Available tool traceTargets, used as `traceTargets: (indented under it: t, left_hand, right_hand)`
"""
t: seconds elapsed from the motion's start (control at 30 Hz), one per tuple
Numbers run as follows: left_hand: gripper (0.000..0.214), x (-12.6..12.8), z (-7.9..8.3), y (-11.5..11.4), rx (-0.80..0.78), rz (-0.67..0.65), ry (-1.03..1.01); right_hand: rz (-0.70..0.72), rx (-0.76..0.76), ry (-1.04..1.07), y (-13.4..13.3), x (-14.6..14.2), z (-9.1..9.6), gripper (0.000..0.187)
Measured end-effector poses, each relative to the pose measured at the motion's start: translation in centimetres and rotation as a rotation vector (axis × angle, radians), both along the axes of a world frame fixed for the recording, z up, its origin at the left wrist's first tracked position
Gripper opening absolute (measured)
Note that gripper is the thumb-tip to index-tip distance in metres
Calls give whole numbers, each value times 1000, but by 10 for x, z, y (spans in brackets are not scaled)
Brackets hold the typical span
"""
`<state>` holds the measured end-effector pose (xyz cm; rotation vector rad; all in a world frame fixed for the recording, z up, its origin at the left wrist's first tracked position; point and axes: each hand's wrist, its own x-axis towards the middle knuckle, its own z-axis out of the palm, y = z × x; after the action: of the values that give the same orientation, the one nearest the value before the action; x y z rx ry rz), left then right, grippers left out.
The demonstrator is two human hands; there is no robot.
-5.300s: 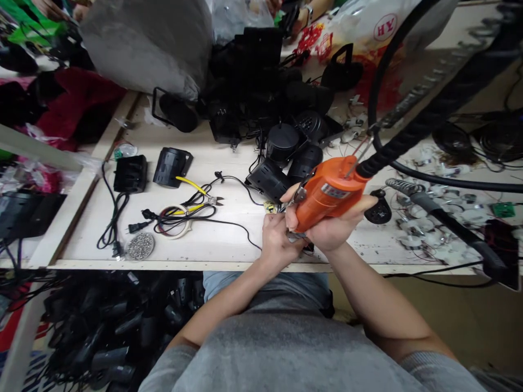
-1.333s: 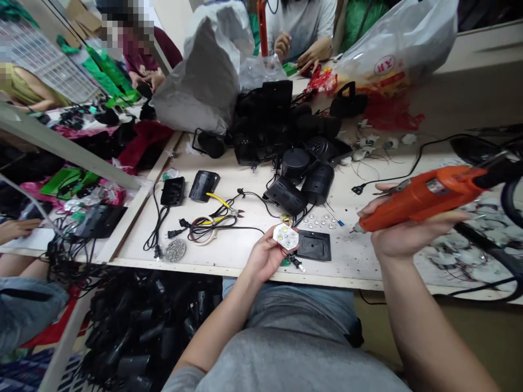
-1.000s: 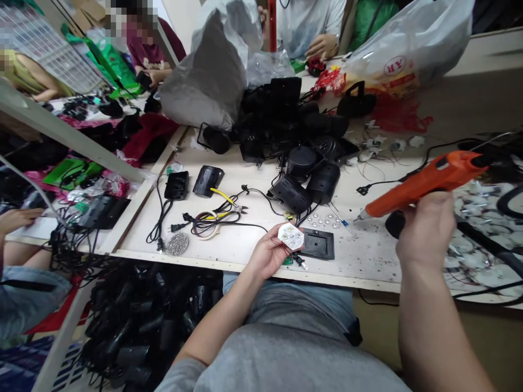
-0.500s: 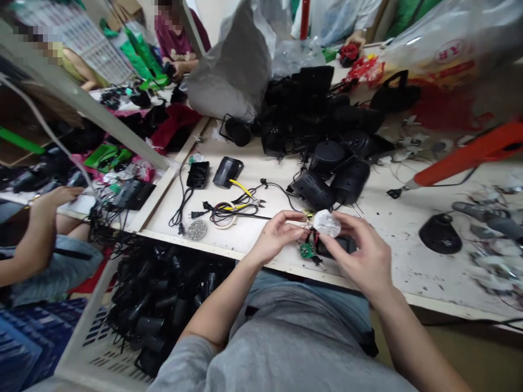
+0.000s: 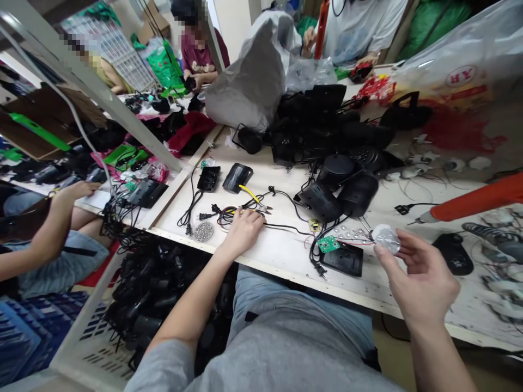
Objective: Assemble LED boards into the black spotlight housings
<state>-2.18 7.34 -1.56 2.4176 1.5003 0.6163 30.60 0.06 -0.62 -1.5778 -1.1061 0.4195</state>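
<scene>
My left hand (image 5: 244, 231) rests on the table with curled fingers over the lower handle of the yellow-handled wire cutters (image 5: 250, 193); its thumb is hidden. The cutters' jaws point right, among black cables. Off to the right, my right hand (image 5: 420, 267) pinches a round, whitish, shiny disc-shaped part (image 5: 386, 238) between thumb and fingers. Thin red wires run from this part toward a green circuit board (image 5: 328, 244). That board lies at the edge of an open black housing (image 5: 345, 259). A small yellowish component (image 5: 314, 225) and several loose metal bits lie close by.
Black lamp-like housings (image 5: 322, 198) are heaped behind. A red electric screwdriver (image 5: 478, 197) hangs in from the right. A round tray of screws (image 5: 203, 231) and two black casings (image 5: 237, 177) lie left. A crate (image 5: 87, 326) stands below; a co-worker's arm (image 5: 49, 228) shows left.
My hands have separated. The left went to the wire cutters; the right moved right with the round part, drawing its wires out. The circuit board now lies by the black housing. The camera view shifted slightly.
</scene>
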Motion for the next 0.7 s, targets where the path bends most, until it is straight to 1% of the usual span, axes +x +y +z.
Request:
traceTargets:
  t: [0.07, 0.13, 0.2, 0.23, 0.27, 0.3, 0.37, 0.43, 0.5, 0.53, 0.6, 0.7]
  left_hand:
    - [18, -9, 6, 6, 57, -18, -11]
    - [17, -17, 20, 11, 157, -41, -76]
    - [12, -25, 44, 12, 292, -50, -156]
    - [12, -29, 59, 10, 351, -33, -182]
    - [11, -33, 77, 7, 471, -16, -211]
    - [12, -36, 97, 3, 576, -7, -213]
    - [12, -43, 137, -7, 695, 13, -195]
    - [11, -50, 175, -18, 771, 24, -165]
    - [11, -57, 206, -29, 819, 39, -103]
    - [11, -62, 220, -35, 825, 50, -52]
    - [11, -72, 241, -45, 808, 73, 80]
    - [22, -97, 263, -55, 760, 181, 289]
  right_hand:
    - [-63, 19, 60, -1, -1, 4, 54]
    - [-71, 20, 89, -1, -3, 7, 54]
    - [-48, 3, 115, -2, -8, 10, 53]
    - [-27, -12, 137, -3, -12, 11, 53]
    - [9, -26, 166, -3, -18, 12, 53]
    - [60, -40, 195, -4, -25, 13, 52]
    - [215, -75, 242, -4, -45, 15, 49]
    - [430, -111, 274, -3, -70, 18, 44]
    - [652, -152, 291, -3, -95, 19, 43]
    - [749, -176, 287, -3, -106, 20, 43]
    - [892, -216, 251, -3, -122, 19, 44]
    - [1007, -234, 176, -3, -131, 17, 40]
